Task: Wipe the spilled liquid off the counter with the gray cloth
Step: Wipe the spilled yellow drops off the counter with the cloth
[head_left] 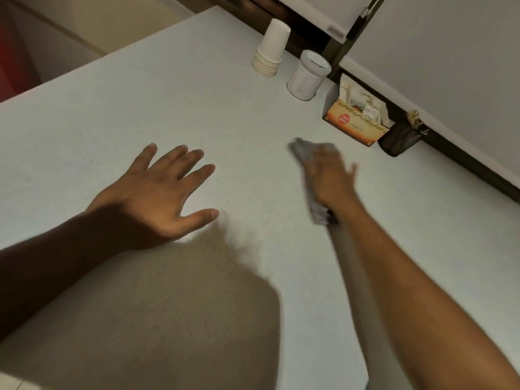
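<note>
- Right hand [327,175]: we press it palm-down on the gray cloth [308,157], which lies bunched beneath it on the counter [197,88]; cloth shows past the fingertips at 11 o'clock and again near the wrist. The hand is blurred, so we cannot tell how tightly the fingers clasp the fabric.
- Left hand [160,192]: we hold it empty, fingers spread wide, flat on or just above the surface at 9 o'clock from the cloth.
- Spill: we cannot make out any liquid on the pale, speckled top; its extent is uncertain.
- Technique, as we judge it: we keep the palm flat and the pressure even, overlap the strokes, and draw the cloth toward 6 o'clock.
- Hazards: the tea box [356,123] sits near the cloth at 1 o'clock; the tin [308,76] and stacked paper cups [271,49] stand farther off at 12 o'clock. We keep strokes short of them.
</note>
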### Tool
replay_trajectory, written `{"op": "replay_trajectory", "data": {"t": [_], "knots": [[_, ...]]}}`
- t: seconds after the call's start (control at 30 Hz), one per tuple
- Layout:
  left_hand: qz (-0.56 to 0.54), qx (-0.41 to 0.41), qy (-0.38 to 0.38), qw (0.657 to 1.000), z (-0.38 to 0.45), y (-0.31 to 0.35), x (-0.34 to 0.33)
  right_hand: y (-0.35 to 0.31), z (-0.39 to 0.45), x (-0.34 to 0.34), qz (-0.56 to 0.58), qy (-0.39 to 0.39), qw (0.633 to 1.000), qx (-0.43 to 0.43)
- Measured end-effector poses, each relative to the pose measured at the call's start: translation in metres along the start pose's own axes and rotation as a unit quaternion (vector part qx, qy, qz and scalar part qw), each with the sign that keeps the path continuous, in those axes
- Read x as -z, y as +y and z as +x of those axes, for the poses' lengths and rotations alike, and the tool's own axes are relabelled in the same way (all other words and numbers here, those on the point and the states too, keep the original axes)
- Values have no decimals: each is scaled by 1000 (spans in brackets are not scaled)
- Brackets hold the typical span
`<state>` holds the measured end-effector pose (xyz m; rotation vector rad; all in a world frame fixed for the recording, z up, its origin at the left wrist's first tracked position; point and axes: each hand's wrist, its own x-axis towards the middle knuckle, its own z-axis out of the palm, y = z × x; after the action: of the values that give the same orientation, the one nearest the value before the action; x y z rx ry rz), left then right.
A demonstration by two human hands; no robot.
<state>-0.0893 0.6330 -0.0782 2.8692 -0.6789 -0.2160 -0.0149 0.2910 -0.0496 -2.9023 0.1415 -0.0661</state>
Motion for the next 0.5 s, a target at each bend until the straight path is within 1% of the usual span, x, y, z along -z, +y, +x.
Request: {"op": "replay_trajectory", "data": {"t": [0.03, 0.07, 0.1, 0.13, 0.17, 0.2, 0.27, 0.33, 0.37, 0.43, 0.47, 0.5], "knots": [[2, -1, 1, 1000, 0, 1, 1, 27, 12, 10, -3, 17, 997, -69], [6, 0, 1, 1000, 0, 1, 1, 47, 21, 15, -28, 16, 993, -113], [8, 1, 1, 1000, 1, 1, 0, 55, 26, 14, -55, 5, 990, -129], [8, 1, 0, 1000, 1, 1, 0, 52, 29, 9, -64, -4, 990, -125], [6, 1, 0, 1000, 2, 1, -1, 37, 29, 1, -57, -2, 993, -104], [4, 0, 1, 1000, 2, 1, -1, 16, 27, -9, -56, 2, 996, -65], [5, 0, 4, 1000, 2, 1, -2, -42, 16, -29, -70, 10, 996, 49], [9, 0, 8, 1000, 2, 3, -2, -101, -2, -48, -96, 18, 976, 194], [9, 2, 10, 1000, 1, 4, -2, -124, -9, -52, -95, 10, 965, 245], [8, 4, 15, 1000, 0, 5, -1, -147, -9, -49, -52, -36, 960, 274], [8, 3, 17, 1000, 0, 4, -1, -144, 0, -46, -42, -51, 958, 280], [8, 2, 19, 1000, -1, 4, -1, -134, 10, -43, -53, -46, 957, 282]]}}
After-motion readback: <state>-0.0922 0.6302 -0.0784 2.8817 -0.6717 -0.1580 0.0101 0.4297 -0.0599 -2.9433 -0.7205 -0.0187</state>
